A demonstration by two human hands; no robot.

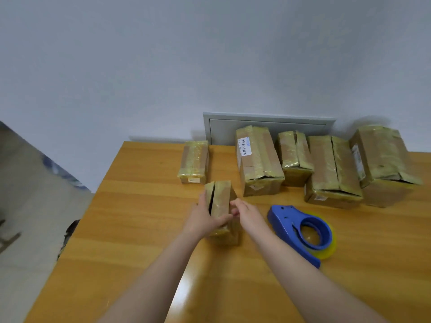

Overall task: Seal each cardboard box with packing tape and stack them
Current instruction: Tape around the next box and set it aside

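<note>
small box [221,198]: set near the middle of the table [140,206], in front of the row of larger boxes [258,159]; its top seam is seen gaping.
left hand [205,220]: wrapped round the box's left side and near end, fingers clamped on it.
right hand [247,215]: held at the box's right edge; the fingertips are blurred, so pinching or mere touching cannot be told.
handling: judged light and fairly stiff; the glossy old tape may be slippery, so opposite side walls are best gripped.
tape dispenser [300,227]: laid just right of the right hand, untouched.
</note>
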